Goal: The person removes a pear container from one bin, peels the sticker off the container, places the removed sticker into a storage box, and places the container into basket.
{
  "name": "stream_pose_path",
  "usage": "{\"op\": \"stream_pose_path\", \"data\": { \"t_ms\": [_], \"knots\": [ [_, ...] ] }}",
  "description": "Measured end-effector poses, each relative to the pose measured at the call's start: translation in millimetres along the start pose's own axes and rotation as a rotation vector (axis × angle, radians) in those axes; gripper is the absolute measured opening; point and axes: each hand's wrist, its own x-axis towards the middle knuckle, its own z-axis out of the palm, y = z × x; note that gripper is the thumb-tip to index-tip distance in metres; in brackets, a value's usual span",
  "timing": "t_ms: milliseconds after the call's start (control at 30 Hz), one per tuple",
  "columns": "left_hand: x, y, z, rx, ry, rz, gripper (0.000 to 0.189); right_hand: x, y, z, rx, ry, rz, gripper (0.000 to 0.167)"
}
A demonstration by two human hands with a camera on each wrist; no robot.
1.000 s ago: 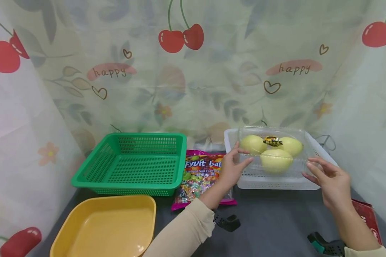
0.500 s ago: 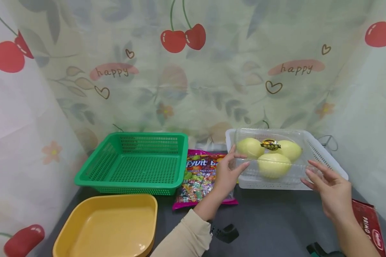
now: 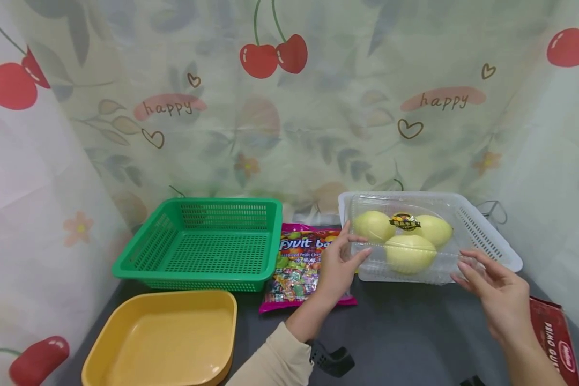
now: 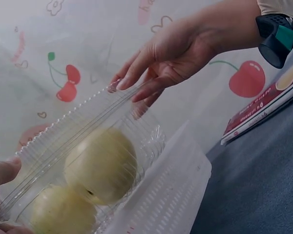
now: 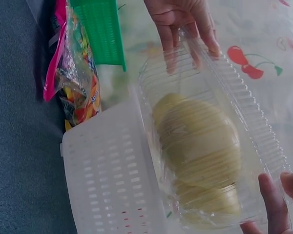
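Note:
A clear plastic clamshell box (image 3: pixel 407 233) holds three pale yellow-green round fruits (image 3: pixel 410 254) and bears a black and gold label (image 3: pixel 405 222). My left hand (image 3: pixel 336 262) grips its left end, thumb toward the front and fingers at the side. At the right end, my right hand (image 3: pixel 499 295) pinches the ridged edge, as the left wrist view also shows. The box is tilted toward me and overlaps the white perforated basket (image 3: pixel 494 241). Both wrist views show it raised at the basket's rim, with ridges and glare partly veiling the fruits.
A colourful candy bag (image 3: pixel 294 276) lies left of the white basket, partly behind my left hand. Further left stand a green perforated basket (image 3: pixel 270 262) and a yellow tray (image 3: pixel 229 332). A red packet (image 3: pixel 555 338) lies by my right forearm. A printed curtain (image 3: pixel 318 134) encloses the back.
The box of fruit has come slightly toward me and to the left, with both hands moving along with it. More of the white basket's right side now shows.

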Motion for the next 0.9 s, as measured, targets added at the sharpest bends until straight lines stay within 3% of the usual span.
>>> {"op": "stream_pose_path", "data": {
  "t_ms": [200,467,733,900],
  "knots": [
    [-11.0,3.0,-3.2,-0.037,0.005,0.014,0.019,-5.5,-0.9,2.5,0.0,0.018,0.01,0.028],
    [-26.9,7.4,-12.0,-0.014,0.042,0.026,0.02,-16.4,0.9,8.6,-0.035,0.042,0.013,0.03],
    [-46.0,15.3,-27.7,0.005,0.048,0.02,0.019,-31.0,0.0,16.2,-0.22,0.091,0.133,0.031],
    [-60.5,20.2,-38.1,0.014,0.069,0.006,0.019,-45.9,-2.6,26.2,-0.302,0.036,0.057,0.031]
  ]
}}
